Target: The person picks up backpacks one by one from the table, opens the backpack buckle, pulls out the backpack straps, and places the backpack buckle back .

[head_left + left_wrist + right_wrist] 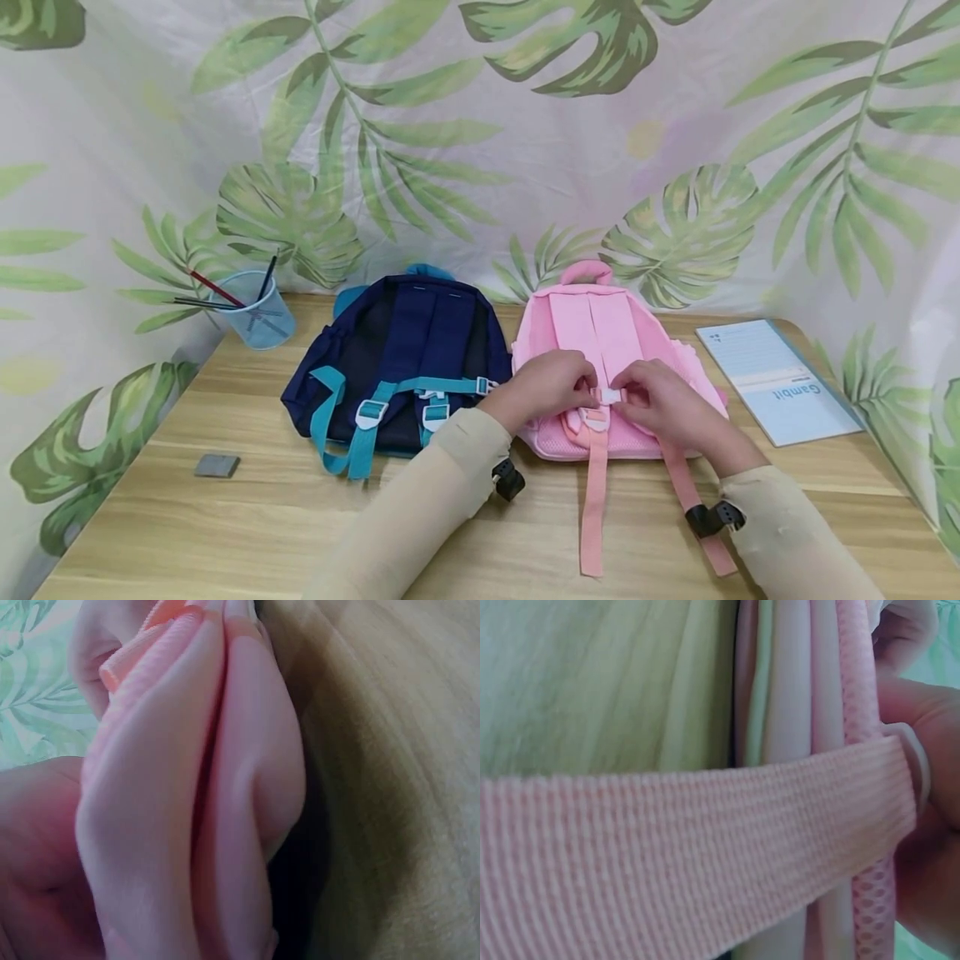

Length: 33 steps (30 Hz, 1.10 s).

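A pink backpack [573,325] lies with its strap side up, its loop handle toward the wall. Over its lower middle, my left hand [553,385] and right hand [667,404] pinch a white buckle [611,396] from either side, fingertips close together. Below the buckle, a white strap adjuster [595,418] holds a salmon strap [594,508] that trails onto the table. Another pink strap [795,825] crosses the right wrist view, with part of the right hand [930,787] behind it. In the left wrist view the backpack's side [150,817] hides most of the left hand [37,862].
A navy backpack [412,333] with teal straps [365,442] lies just left of the pink one. A blue mesh cup [266,321] with pens stands back left; a grey block [217,465] lies before it. A notebook [780,383] rests at the right on the wooden table [247,533].
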Each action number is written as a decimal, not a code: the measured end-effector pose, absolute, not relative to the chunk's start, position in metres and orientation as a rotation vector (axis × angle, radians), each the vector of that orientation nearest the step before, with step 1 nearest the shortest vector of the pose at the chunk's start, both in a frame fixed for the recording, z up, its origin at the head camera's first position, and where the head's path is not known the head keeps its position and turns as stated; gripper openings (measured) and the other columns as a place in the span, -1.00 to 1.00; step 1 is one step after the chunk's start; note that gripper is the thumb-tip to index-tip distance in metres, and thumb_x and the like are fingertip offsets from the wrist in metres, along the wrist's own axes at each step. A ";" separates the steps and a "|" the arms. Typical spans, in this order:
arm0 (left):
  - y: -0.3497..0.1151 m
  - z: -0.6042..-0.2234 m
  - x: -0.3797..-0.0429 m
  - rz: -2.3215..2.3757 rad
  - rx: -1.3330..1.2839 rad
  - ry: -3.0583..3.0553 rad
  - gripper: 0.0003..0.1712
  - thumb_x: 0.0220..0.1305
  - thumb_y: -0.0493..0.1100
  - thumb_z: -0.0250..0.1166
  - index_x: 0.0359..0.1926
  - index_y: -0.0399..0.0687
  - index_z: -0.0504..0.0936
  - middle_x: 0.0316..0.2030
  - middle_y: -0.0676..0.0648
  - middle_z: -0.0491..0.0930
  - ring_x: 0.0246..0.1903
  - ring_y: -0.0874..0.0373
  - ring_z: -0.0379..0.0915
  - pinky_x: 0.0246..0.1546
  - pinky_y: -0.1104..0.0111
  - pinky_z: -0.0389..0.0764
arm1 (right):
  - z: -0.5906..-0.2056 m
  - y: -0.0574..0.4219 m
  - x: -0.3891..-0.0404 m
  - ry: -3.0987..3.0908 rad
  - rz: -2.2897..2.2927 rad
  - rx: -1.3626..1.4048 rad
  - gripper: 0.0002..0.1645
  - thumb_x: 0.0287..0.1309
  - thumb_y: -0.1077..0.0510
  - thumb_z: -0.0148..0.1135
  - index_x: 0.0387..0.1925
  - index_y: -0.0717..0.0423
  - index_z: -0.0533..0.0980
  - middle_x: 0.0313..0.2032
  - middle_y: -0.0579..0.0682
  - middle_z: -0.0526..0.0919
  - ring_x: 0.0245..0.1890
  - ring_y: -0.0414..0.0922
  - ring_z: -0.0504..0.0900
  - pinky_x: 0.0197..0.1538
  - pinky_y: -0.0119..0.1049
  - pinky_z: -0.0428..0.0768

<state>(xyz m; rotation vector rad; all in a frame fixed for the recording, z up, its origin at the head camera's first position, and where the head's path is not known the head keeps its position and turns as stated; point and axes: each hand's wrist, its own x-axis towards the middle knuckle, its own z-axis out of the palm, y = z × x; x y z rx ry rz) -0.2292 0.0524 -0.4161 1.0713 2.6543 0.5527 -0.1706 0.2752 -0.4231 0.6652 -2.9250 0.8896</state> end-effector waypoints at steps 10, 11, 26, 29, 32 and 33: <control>0.053 -0.418 -0.229 0.483 1.075 2.677 -0.73 0.45 0.11 0.47 -0.04 0.08 0.79 -0.28 0.10 0.58 -0.26 0.22 0.47 -0.18 0.42 0.46 | -0.431 0.276 -0.175 -2.913 0.926 0.630 -0.85 0.24 0.31 0.44 -0.18 0.11 0.65 -0.34 -0.08 0.56 -0.27 -0.19 0.47 -0.21 -0.38 0.48; 0.053 -0.417 -0.229 0.484 1.074 2.675 -0.73 0.45 0.11 0.46 -0.04 0.08 0.79 -0.29 0.10 0.57 -0.26 0.22 0.47 -0.18 0.42 0.46 | -0.431 0.276 -0.175 -2.931 0.930 0.603 -0.86 0.25 0.31 0.43 -0.18 0.10 0.64 -0.33 -0.08 0.57 -0.27 -0.18 0.47 -0.22 -0.39 0.48; 0.059 -0.421 -0.233 0.444 1.178 2.677 -0.72 0.48 0.14 0.43 -0.03 0.08 0.79 -0.21 0.11 0.62 -0.21 0.24 0.48 -0.12 0.42 0.52 | -0.426 0.282 -0.176 -2.959 0.906 0.556 -0.84 0.23 0.27 0.45 -0.16 0.09 0.65 -0.34 -0.08 0.57 -0.28 -0.17 0.48 -0.22 -0.37 0.48; 0.058 -0.423 -0.234 0.468 1.174 2.668 -0.72 0.48 0.13 0.43 -0.02 0.07 0.79 -0.21 0.11 0.62 -0.21 0.23 0.47 -0.11 0.43 0.51 | -0.426 0.284 -0.175 -2.926 0.893 0.570 -0.83 0.20 0.31 0.44 -0.17 0.10 0.66 -0.35 -0.08 0.57 -0.29 -0.16 0.48 -0.22 -0.37 0.48; 0.057 -0.424 -0.235 0.483 1.178 2.664 -0.71 0.48 0.12 0.43 -0.02 0.06 0.79 -0.21 0.10 0.62 -0.20 0.23 0.48 -0.10 0.43 0.51 | -0.427 0.286 -0.174 -2.890 0.895 0.592 -0.83 0.20 0.32 0.43 -0.17 0.12 0.67 -0.34 -0.07 0.59 -0.29 -0.15 0.49 -0.21 -0.36 0.50; 0.056 -0.424 -0.235 0.494 1.174 2.661 -0.72 0.48 0.12 0.44 -0.03 0.06 0.79 -0.21 0.10 0.62 -0.20 0.23 0.48 -0.10 0.43 0.51 | -0.427 0.286 -0.174 -2.882 0.903 0.597 -0.82 0.21 0.31 0.44 -0.15 0.13 0.67 -0.33 -0.07 0.59 -0.28 -0.15 0.49 -0.20 -0.35 0.51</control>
